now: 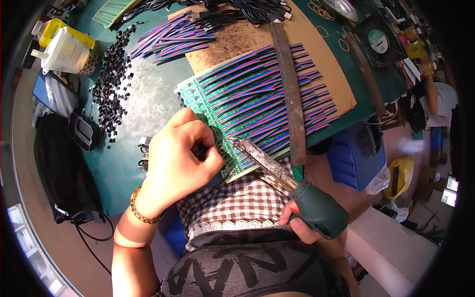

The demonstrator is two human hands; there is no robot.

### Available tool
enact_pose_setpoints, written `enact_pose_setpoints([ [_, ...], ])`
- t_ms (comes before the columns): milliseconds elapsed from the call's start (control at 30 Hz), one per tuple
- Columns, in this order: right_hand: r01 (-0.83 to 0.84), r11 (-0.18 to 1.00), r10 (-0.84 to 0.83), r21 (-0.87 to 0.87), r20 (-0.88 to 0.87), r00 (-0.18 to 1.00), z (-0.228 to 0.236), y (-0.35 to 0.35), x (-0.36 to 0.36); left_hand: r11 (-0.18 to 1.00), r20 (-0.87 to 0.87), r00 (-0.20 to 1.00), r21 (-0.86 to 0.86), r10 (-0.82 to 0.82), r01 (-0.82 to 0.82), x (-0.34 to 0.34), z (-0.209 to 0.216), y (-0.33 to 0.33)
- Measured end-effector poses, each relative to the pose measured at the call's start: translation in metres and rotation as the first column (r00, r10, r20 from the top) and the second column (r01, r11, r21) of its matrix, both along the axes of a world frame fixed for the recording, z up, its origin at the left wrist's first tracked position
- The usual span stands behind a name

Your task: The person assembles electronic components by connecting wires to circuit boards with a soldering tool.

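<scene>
My right hand (pixel 303 226) is wrapped round the dark green handle of a soldering iron (pixel 320 210). Its metal shaft slants up and left, with the tip at the near left part of a green circuit board panel (pixel 198 95). Rows of purple, blue and black striped wires (pixel 252 99) lie across the panel. My left hand (pixel 180 151) is closed in a pinch at the panel's left edge, close to the iron's tip. What it grips is mostly hidden by the fingers; thin dark strands show beside them. A rusty flat metal bar (pixel 289 89) lies across the wires.
Many small black parts (pixel 111 79) are heaped at the left, near a plastic cup (pixel 67 52). Loose striped wires (pixel 173 37) and black cables (pixel 252 10) lie at the back. A black fan (pixel 378 42) stands at right; a blue bin (pixel 354 156) is below. Another person (pixel 440 101) sits far right.
</scene>
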State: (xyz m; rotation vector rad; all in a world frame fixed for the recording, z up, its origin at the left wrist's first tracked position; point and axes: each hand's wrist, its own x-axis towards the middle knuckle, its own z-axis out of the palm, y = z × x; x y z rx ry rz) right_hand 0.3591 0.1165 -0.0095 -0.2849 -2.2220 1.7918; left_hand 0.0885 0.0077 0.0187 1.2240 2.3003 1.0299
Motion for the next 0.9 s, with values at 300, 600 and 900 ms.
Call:
enact_pose_setpoints([
  [300, 0.149, 0.967, -0.114, -0.206, 0.173, 0.978, 0.026, 0.002, -0.007, 1.000, 0.005, 1.000, -0.020, -0.002, 0.002, -0.001, -0.001, -0.002],
  [600, 0.208, 0.952, -0.143, -0.224, 0.275, 0.951, 0.027, 0.002, -0.006, 0.999, -0.052, 0.997, 0.008, -0.052, 0.052, -0.002, 0.001, -0.004],
  [900, 0.156, 0.974, -0.126, -0.162, 0.181, 0.975, 0.028, 0.004, -0.008, 0.999, 0.158, 0.987, 0.041, 0.014, -0.021, -0.002, -0.001, -0.008],
])
